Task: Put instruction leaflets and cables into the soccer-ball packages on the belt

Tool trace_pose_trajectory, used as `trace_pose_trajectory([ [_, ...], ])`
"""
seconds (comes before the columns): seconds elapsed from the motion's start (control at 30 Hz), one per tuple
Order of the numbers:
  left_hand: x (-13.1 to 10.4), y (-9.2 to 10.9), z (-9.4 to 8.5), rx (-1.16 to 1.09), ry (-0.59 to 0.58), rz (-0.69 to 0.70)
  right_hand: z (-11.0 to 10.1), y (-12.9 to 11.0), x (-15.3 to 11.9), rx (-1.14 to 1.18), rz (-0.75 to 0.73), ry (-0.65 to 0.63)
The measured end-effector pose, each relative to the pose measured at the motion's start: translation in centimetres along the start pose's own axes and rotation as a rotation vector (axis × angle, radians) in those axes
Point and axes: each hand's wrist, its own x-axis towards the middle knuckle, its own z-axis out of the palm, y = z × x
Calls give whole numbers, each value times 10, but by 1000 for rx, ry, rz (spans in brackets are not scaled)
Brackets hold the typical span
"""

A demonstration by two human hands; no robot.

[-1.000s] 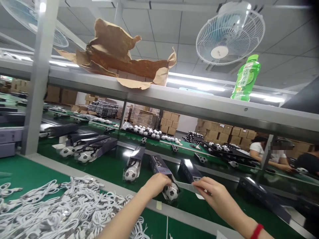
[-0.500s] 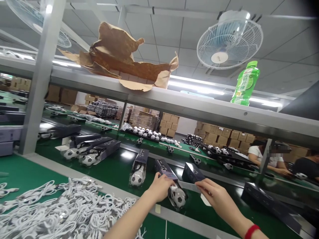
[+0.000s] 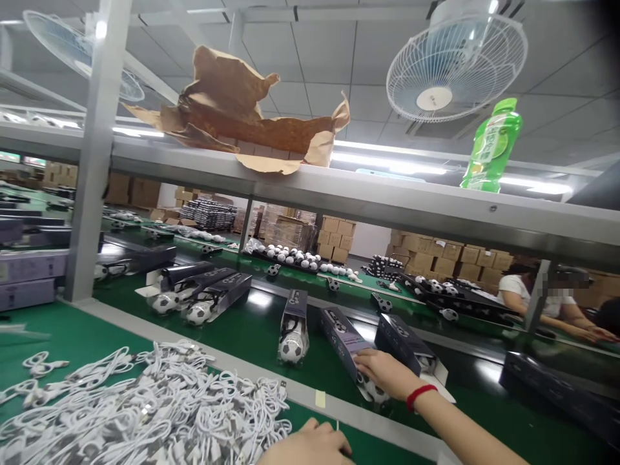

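Note:
My right hand (image 3: pixel 390 376), with a red band at the wrist, closes over the open near end of a long dark box (image 3: pixel 341 336). A black-and-white soccer-ball-shaped item (image 3: pixel 372 391) pokes out below its fingers, partly covered. Down at the bottom edge, my left hand (image 3: pixel 310 445) is over the green bench, curled, with its fingertips hidden. White cables (image 3: pixel 194 407) with plugs are heaped to its left. A second dark box (image 3: pixel 402 342) lies with its flap open just beyond my right hand. Another box (image 3: pixel 296 302) with a bagged ball stands to the left.
A metal shelf (image 3: pixel 368 188) crosses above, bearing a torn brown carton (image 3: pixel 271 132) and a green bottle (image 3: pixel 494 148). An upright post (image 3: pixel 94 168) stands at left. More boxes (image 3: pixel 217 290) lie on the dark green belt. At far right a person (image 3: pixel 526 294) works.
My left hand has left the box and dropped to the bench edge. My right hand has let go of the right-hand box's flap and moved left onto the nearer box. The view has shifted slightly.

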Motion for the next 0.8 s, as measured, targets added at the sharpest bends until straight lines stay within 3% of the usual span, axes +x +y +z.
trace_pose_trajectory([
  [0.13, 5, -7, 1, 15, 76, 13, -17, 24, -17, 104, 73, -206],
  [0.23, 9, -6, 5, 70, 145, 14, -20, 34, -15, -50, 114, -377],
  [0.33, 10, -2, 8, 86, 187, 32, -13, 41, -1, -130, 115, -456],
  [0.4, 9, 1, 6, 75, 197, 14, -6, 45, 9, -131, 117, -354],
  [0.5, 7, 6, -2, 31, 187, -69, 4, 49, 18, -174, 133, -57],
  [0.57, 5, 11, -8, 0, 178, -143, 8, 49, 20, -199, 163, 44],
  [0.7, 1, 22, -18, -32, 223, -253, -1, 49, 3, -150, 183, 17],
  [0.8, 2, 24, -21, -23, 309, -317, -27, 45, -44, -24, 206, -57],
])
